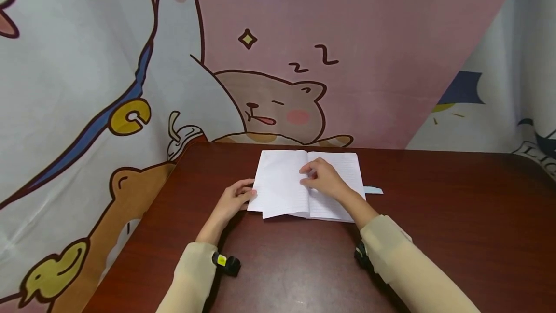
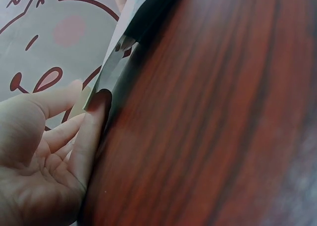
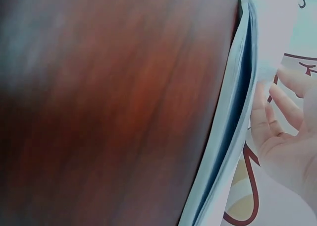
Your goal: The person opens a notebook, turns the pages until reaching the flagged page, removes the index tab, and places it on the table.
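A lined notebook (image 1: 282, 182) lies spread on the dark wooden table, its left-hand sheets slightly askew at the bottom corner. My left hand (image 1: 232, 200) holds its left edge, fingertips right at the page border. In the left wrist view, the left hand (image 2: 44, 146) has fingers on either side of the notebook's thin edge (image 2: 101, 82). Over the centre fold is my right hand (image 1: 323, 177), thumb and fingers apart, fingertips close to the left page. In the right wrist view, the right hand (image 3: 290, 122) has loosely bent fingers beyond the notebook's layered edge (image 3: 237, 97).
A pale blue strip (image 1: 374, 190) sticks out from the notebook's right side. The brown table (image 1: 456, 231) reaches back to a cartoon-printed cloth (image 1: 369, 62). Black wrist cameras (image 1: 228, 263) are worn below the sleeves.
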`<action>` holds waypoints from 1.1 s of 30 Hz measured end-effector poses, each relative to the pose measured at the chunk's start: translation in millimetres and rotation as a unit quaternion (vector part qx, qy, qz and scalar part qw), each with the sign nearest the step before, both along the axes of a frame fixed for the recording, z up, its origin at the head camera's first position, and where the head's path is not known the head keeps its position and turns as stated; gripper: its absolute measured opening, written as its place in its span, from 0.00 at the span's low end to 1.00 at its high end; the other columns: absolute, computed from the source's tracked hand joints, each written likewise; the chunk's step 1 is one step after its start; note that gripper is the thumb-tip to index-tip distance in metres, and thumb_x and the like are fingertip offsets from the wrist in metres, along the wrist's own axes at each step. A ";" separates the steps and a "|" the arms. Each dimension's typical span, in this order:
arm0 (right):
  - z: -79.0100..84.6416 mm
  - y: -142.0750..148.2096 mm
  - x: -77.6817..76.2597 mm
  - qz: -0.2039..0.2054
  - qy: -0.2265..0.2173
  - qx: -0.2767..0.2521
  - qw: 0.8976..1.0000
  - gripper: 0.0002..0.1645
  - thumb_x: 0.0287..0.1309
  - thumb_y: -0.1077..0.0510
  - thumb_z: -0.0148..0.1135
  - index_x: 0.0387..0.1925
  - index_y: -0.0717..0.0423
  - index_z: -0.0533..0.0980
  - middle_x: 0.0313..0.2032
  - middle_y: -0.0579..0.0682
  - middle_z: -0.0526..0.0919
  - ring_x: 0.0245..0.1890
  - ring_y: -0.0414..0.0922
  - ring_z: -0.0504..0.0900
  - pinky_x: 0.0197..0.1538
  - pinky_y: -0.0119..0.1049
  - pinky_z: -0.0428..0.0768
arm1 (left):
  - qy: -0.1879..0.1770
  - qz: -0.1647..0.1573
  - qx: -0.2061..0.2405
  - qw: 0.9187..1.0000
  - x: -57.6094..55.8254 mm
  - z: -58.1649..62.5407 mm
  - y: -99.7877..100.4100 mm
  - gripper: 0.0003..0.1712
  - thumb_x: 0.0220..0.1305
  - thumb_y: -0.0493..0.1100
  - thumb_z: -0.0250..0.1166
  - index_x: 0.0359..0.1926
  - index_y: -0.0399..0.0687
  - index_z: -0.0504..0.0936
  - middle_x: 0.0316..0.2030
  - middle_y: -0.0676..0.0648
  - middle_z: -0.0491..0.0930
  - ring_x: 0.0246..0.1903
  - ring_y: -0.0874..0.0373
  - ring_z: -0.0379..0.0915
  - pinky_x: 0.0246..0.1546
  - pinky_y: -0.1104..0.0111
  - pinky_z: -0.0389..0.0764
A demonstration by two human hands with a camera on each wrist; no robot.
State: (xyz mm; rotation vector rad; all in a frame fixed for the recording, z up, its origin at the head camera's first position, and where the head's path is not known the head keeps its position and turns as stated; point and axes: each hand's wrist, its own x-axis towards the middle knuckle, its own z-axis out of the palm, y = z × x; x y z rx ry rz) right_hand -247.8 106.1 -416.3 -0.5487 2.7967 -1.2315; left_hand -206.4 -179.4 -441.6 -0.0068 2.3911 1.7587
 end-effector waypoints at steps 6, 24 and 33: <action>-0.5 -1.7 1.3 0.017 -0.009 -0.002 1.000 0.17 0.56 0.60 0.71 0.47 0.61 0.82 0.47 0.59 0.77 0.40 0.48 0.80 0.44 0.36 0.77 | -0.002 -0.008 0.002 1.000 1.0 -1.1 -1.5 0.29 0.66 0.40 0.67 0.67 0.42 0.72 0.54 0.34 0.80 0.40 0.61 0.80 0.41 0.66 0.84; -4.1 2.6 1.3 0.014 -0.040 -0.031 0.999 0.14 0.59 0.62 0.66 0.48 0.59 0.83 0.50 0.58 0.85 0.46 0.51 0.82 0.46 0.36 0.77 | -0.003 -0.007 -0.001 1.000 0.6 -0.6 -0.6 0.29 0.67 0.34 0.64 0.68 0.42 0.71 0.54 0.34 0.79 0.41 0.58 0.80 0.41 0.65 0.85; 0.7 4.6 -0.4 0.017 -0.061 -0.069 0.996 0.14 0.63 0.64 0.62 0.51 0.62 0.81 0.52 0.60 0.84 0.42 0.49 0.86 0.38 0.30 0.81 | -0.005 -0.012 -0.009 1.000 -0.5 1.2 -2.9 0.28 0.69 0.34 0.62 0.68 0.44 0.71 0.54 0.35 0.80 0.41 0.60 0.81 0.39 0.69 0.83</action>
